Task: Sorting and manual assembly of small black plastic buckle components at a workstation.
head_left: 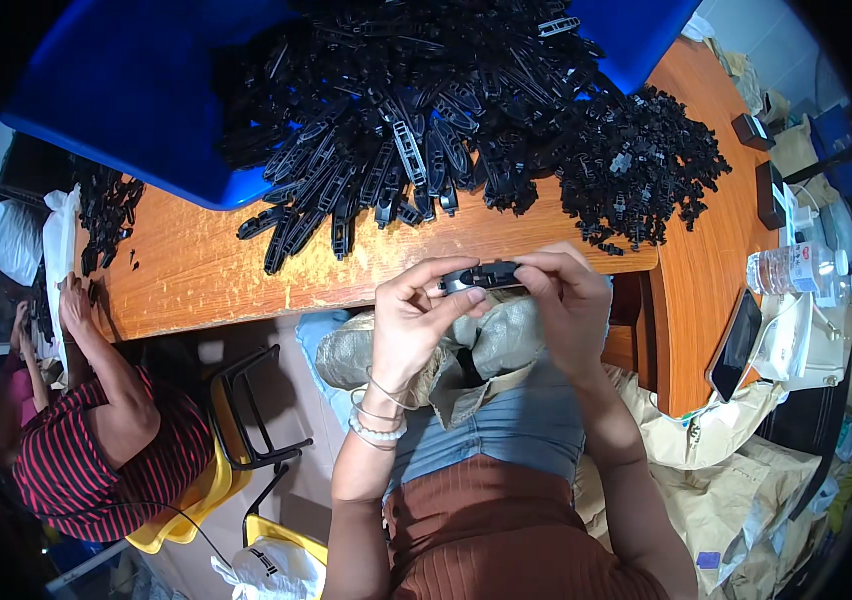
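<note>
Between both hands, just off the table's front edge and over my lap, is a long black plastic part (481, 275). My left hand (421, 305) pinches its left end between thumb and fingers. The fingers of my right hand (564, 290) close on its right end; whether they also hold a smaller piece there is hidden. Beyond the hands, a heap of similar long black plastic parts (346, 180) spills onto the wooden table (346, 285). To its right lies a pile of small black plastic pieces (641, 165).
A blue bin (126, 110) stands at the back. On the right are a water bottle (791, 270), a phone (736, 345) and brown paper bags (716, 490). An open sack (486, 350) rests on my lap. At left, a person in a striped shirt (116, 450) works beside a yellow chair (216, 480).
</note>
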`<state>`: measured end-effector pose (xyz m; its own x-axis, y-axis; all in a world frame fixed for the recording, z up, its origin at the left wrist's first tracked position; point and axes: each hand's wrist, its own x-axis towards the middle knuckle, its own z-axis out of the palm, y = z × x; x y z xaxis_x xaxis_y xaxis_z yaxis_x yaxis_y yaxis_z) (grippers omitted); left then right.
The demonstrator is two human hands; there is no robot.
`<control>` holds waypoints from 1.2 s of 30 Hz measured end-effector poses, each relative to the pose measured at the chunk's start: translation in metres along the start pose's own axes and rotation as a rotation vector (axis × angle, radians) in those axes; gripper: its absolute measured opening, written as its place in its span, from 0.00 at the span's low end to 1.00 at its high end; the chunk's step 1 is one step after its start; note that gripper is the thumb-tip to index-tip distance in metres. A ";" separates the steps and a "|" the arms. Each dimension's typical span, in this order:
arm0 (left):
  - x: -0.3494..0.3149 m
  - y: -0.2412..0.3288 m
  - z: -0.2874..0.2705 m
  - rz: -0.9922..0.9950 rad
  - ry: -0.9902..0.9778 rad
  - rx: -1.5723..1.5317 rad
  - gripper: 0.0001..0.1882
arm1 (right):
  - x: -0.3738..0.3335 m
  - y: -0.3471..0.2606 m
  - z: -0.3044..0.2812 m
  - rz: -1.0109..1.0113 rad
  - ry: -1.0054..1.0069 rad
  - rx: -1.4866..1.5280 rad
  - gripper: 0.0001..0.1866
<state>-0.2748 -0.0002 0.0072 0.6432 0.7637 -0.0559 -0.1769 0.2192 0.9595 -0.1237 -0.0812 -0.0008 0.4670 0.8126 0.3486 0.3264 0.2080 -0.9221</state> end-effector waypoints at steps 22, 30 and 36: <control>-0.001 -0.002 0.009 -0.061 -0.050 -0.061 0.13 | -0.004 -0.010 -0.010 -0.080 0.021 -0.102 0.03; 0.000 -0.005 0.011 -0.077 -0.039 -0.053 0.12 | -0.005 -0.003 -0.012 -0.198 -0.029 -0.229 0.07; 0.000 -0.012 0.009 0.060 0.012 0.127 0.09 | -0.016 0.012 -0.020 0.262 -0.236 -0.006 0.17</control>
<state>-0.2659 -0.0085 -0.0020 0.6253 0.7804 -0.0002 -0.1184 0.0952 0.9884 -0.1109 -0.1024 -0.0143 0.3332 0.9415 0.0511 0.2256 -0.0269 -0.9738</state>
